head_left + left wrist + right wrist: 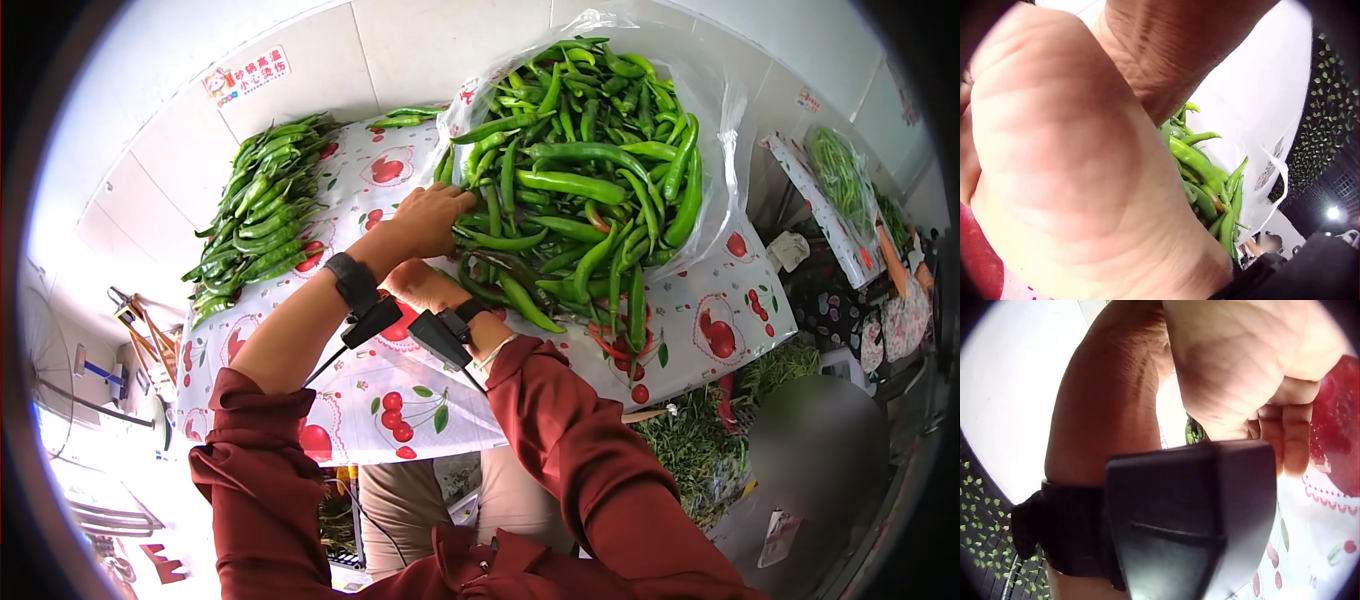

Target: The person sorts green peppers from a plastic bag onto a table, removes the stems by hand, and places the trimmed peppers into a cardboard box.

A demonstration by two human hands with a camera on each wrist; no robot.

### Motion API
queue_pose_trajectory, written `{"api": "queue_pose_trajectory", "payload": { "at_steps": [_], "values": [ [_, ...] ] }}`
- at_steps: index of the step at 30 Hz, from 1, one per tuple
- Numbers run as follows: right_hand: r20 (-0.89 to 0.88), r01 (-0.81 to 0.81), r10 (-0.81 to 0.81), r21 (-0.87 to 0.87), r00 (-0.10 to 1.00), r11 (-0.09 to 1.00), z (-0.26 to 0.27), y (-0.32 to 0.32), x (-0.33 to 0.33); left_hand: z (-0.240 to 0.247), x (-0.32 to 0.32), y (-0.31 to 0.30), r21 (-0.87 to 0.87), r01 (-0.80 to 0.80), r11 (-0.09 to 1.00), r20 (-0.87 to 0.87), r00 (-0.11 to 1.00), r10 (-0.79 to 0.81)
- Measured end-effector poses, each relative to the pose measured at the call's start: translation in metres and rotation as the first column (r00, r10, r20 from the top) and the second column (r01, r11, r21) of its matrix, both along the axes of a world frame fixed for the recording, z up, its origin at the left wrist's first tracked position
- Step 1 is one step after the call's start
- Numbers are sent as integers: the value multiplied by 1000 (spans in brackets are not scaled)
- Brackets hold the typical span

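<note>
Long green chili peppers (pixel 590 180) lie heaped in an open clear plastic bag (pixel 735 150) on a cherry-print tablecloth (pixel 470 400). At the heap's left edge is my left hand (pixel 430 218), back upward, its fingertips right at the peppers. My right hand (pixel 420 285) lies just below it, partly covered by the left wrist in the head view. The right wrist view shows bent fingers (pixel 1296 434) of the right hand over the cloth. A large palm (pixel 1079 150) fills the left wrist view, with the fingertips hidden. I cannot tell what either hand holds.
Peppers laid side by side form a long stack (pixel 265 205) at the table's left. A few more peppers (pixel 405 118) lie at the back by the tiled wall. To the right, another person sits near a board with bagged green beans (pixel 840 170). Green trimmings (pixel 690 440) cover the floor.
</note>
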State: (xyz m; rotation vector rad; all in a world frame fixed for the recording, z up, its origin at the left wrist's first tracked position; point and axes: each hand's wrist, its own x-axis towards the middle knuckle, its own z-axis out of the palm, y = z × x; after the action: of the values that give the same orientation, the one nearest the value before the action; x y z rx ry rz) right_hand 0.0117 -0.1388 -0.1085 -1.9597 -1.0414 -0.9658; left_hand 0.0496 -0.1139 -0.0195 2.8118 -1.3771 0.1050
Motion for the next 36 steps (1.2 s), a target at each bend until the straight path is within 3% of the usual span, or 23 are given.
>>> {"api": "queue_pose_trajectory", "payload": {
  "at_steps": [1, 3, 7, 9, 10, 12, 13, 15, 19, 21, 25, 29, 33, 35, 36],
  "values": [
    [0, -2, 2, 0, 1000, 1000, -1, -2, -1, 1, 0, 0, 0, -2, 1000, 0, 1000, 2],
    [-356, -142, 103, -83, 929, 986, 0, -11, -6, 3, -1, -1, 51, -16, 999, -23, 1000, 18],
    [-299, -133, 74, -179, 951, 975, 17, -15, -14, 7, -6, 4, 25, 33, 999, 10, 999, -33],
    [-729, -197, 151, 23, 668, 980, 33, -15, -21, 7, -6, 6, 5, 74, 997, -17, 997, -74],
    [-730, -198, 152, 24, 666, 980, 38, -15, -24, 16, -12, 4, 6, 73, 997, -18, 997, -73],
    [-852, -106, 479, 467, 214, 878, 43, -16, -30, 30, -21, 3, 60, -24, 998, -83, 996, 29],
    [-851, -109, 481, 468, 211, 877, 41, -14, -30, 28, -20, 4, 62, -27, 998, -83, 996, 32],
    [-772, -104, 586, 580, 245, 808, 39, -12, -29, 26, -18, 6, -37, 73, 997, 104, 992, -69],
    [-768, -94, 578, 576, 276, 812, 39, -10, -26, 31, -20, 6, -39, 127, 991, 186, 976, -118],
    [-772, -138, 614, 599, 162, 789, 39, -12, -24, 37, -25, 4, -114, 89, 990, 198, 978, -65],
    [-709, -156, 686, 668, 163, 727, 34, -9, -20, 60, -29, 2, -120, 26, 992, 124, 992, -11],
    [-703, -142, 705, 692, 93, 708, 26, -6, -15, 80, -30, 7, -236, -3, 972, 234, 970, 59],
    [-675, -94, 735, 729, 62, 678, 33, -11, -23, 102, -20, 21, -464, -176, 868, 1, 980, 199],
    [-641, -78, 768, 764, 22, 640, 33, -10, -22, 109, -9, 40, -564, -263, 783, -221, 961, 164],
    [-643, -83, 766, 762, 21, 642, 32, -10, -22, 111, -7, 48, -648, -238, 724, -232, 967, 110]
  ]
}}
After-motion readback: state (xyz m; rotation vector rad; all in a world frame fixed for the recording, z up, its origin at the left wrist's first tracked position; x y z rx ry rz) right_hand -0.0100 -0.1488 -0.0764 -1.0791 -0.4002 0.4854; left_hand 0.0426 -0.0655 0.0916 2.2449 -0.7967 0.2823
